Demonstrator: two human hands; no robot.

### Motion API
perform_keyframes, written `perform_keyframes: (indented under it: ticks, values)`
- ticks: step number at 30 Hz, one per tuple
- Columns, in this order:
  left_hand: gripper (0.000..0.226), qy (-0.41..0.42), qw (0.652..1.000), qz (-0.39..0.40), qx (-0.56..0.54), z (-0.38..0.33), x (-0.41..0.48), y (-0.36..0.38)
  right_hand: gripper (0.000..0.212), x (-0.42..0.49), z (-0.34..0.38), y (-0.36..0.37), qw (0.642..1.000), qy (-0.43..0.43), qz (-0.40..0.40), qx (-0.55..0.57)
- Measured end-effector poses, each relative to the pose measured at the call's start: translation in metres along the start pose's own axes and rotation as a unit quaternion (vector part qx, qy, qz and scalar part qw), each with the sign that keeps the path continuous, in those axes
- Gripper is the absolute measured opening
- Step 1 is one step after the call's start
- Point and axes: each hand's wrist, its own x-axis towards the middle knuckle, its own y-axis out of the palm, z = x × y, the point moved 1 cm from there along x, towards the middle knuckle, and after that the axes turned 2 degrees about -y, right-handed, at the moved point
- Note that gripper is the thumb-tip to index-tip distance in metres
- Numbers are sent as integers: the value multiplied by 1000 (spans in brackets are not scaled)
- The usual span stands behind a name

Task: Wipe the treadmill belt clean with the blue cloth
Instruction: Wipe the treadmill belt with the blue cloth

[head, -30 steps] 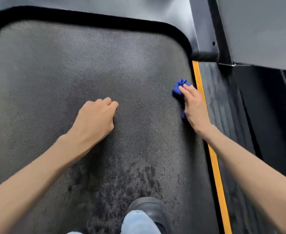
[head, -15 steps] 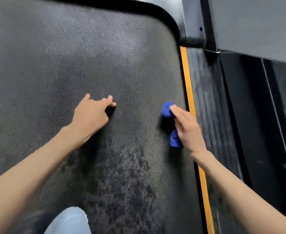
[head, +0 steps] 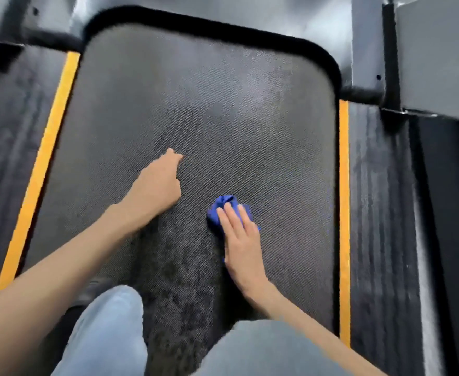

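Observation:
The dark textured treadmill belt (head: 222, 109) fills the middle of the view, with darker blotchy marks near my knees. A crumpled blue cloth (head: 222, 208) lies on the belt right of centre. My right hand (head: 239, 240) presses flat on the cloth, fingers together, covering most of it. My left hand (head: 159, 184) rests on the belt to the left of the cloth, fingers curled under with the fingertips touching the surface, holding nothing.
Yellow strips (head: 344, 213) (head: 41, 169) edge the belt on both sides, with black ribbed side rails (head: 380, 226) beyond. Grey frame uprights (head: 366, 50) stand at the far corners. My knees in blue jeans (head: 108, 335) are at the bottom.
My right hand has slid the cloth from the belt's right edge leftward and toward me, to the middle of the belt. The view has swung left, showing both yellow strips.

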Motion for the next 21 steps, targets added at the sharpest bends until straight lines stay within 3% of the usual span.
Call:
perform_keyframes:
  ticks: [3,4,7,9,11,13,15,18,20,21]
  values:
    - [46,-89,995,17,33,44,-41,2,55,0,12,1,987,-145,54,-51]
    - [39,-120,991,40,37,55,-54,3,56,4,-1,-4,983,-157,60,-72]
    - [44,-174,972,147,66,72,-87,6,58,20,-62,-29,998,-7,-10,-54]
    - [52,-176,965,175,82,75,-100,10,59,29,-94,-45,992,109,-59,-32]
    - [54,-159,968,161,112,75,-102,17,56,39,-94,-42,978,180,-106,-18]
    - [40,-122,964,104,213,73,-102,29,47,46,-56,-20,971,195,-140,-3]
    - [27,-77,944,66,315,67,-101,39,41,44,4,13,989,77,-122,24]
    - [16,-26,929,1,368,66,-90,36,43,27,77,49,990,-142,-15,20]
    - [15,-52,943,-35,327,69,-91,28,44,29,66,46,975,-221,3,-4]
    - [19,-69,944,-27,321,71,-92,28,44,30,47,37,976,-217,-7,-25]
